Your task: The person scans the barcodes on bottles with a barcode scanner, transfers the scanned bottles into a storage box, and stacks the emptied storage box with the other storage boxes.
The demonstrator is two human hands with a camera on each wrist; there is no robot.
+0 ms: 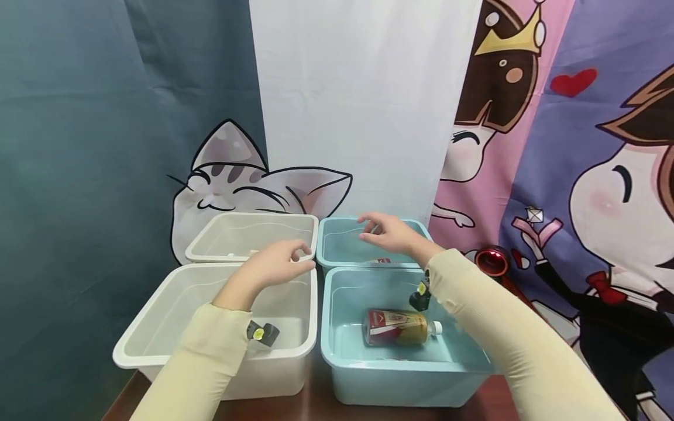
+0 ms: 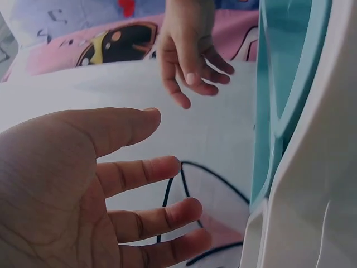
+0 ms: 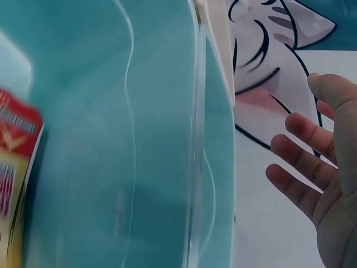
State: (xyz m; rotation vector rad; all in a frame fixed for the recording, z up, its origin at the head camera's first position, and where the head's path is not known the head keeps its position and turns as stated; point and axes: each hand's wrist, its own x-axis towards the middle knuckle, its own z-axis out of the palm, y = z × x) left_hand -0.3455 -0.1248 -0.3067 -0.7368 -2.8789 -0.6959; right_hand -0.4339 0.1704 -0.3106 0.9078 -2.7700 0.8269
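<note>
My left hand (image 1: 278, 263) hovers over the white bins, its fingers loosely bent and nothing in them. In the left wrist view the same hand (image 2: 111, 184) shows its bare palm. Above the far blue bin (image 1: 342, 225) is my right hand (image 1: 389, 233), fingers spread and holding nothing; the right wrist view shows this hand (image 3: 323, 156) beside the bin rim. A bottle (image 1: 398, 327) with a red and gold label and white cap lies on its side in the near blue bin (image 1: 411, 394). Its label (image 3: 17, 128) shows at the left of the right wrist view.
The near white bin (image 1: 263, 374) and far white bin (image 1: 253, 216) stand left of the blue ones on a brown table (image 1: 316, 403). A small red item (image 1: 381, 261) lies in the far blue bin. A cartoon-printed curtain (image 1: 363, 105) hangs behind.
</note>
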